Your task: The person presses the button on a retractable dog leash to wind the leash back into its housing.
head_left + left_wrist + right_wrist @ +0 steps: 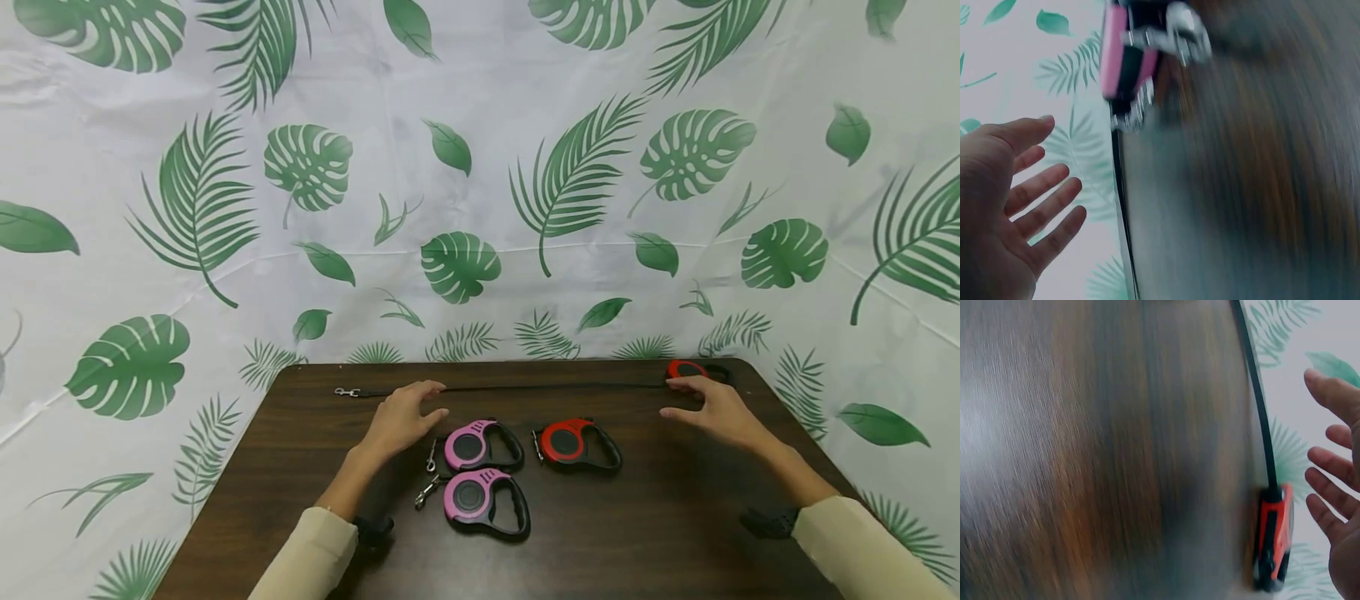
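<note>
Fingers spread and relaxed, my left hand (399,419) hovers over the table left of two pink retractable dog leashes, holding nothing. The upper pink leash (467,447) and lower pink leash (471,497) lie with metal clips pointing left. Right of them lies a red retractable leash (564,442). My right hand (712,410), likewise loose and holding nothing, is nearest a second red leash (686,369) at the back right, partly overlapping it in the head view. That leash's black cord (555,387) stretches along the back edge to a metal clip (347,392) at the far left.
The dark wooden table (622,533) has rounded back corners. Behind it hangs a white cloth (480,192) printed with green leaves, close to the table's back edge. A dark band shows below each sleeve.
</note>
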A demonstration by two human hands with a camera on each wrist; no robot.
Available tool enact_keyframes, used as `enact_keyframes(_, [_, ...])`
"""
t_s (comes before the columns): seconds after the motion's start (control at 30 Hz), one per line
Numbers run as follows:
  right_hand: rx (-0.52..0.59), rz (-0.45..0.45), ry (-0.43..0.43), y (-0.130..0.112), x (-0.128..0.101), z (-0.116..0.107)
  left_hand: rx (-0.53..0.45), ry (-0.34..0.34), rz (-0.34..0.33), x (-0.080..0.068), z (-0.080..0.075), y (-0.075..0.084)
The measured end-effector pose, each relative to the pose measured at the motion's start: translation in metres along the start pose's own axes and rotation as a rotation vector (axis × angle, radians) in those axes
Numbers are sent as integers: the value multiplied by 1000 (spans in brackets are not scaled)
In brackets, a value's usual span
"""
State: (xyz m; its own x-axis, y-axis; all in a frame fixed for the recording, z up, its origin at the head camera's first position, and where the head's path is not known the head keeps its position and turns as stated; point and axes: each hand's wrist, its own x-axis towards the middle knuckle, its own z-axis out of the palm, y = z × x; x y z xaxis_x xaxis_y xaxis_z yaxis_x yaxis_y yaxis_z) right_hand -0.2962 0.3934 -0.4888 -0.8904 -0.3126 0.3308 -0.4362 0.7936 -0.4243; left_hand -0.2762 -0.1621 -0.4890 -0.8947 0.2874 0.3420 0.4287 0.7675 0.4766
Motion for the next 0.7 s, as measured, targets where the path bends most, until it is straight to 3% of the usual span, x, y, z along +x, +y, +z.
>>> enact_keyframes(0.33, [-165,17,11,32,-3,-19,74,31,69,-7,-27,-51])
enact_keyframes(0.7, [-235,46,-28,59,-4,-23,133,-6,-19,-17,-46,-100])
